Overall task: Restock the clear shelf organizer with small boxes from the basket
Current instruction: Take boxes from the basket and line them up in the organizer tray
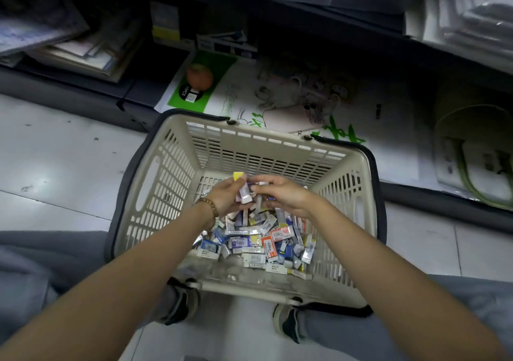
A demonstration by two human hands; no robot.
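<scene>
boxes: loose heap of small cartons on the basket bottom, mostly middle and near side
floor: pale tiles, the basket stands on it
basket: cream slatted plastic, dark handles folded down along the rim, between the person's knees
orange: beyond the basket's far rim, lying on a printed sheet
sheet: green and white, flat under the dark shelf
bracelet: beads, on the left wrist
left grip: inside the basket above the heap, fingers curled round a bunch of boxes
held boxes: several packed together, roughly upright, one yellow-ended at the top
right grip: just beside the left grip, thumb and fingertips clamped on the top of the held boxes
phone: pink, flat on the sheet, just behind the far rim
</scene>
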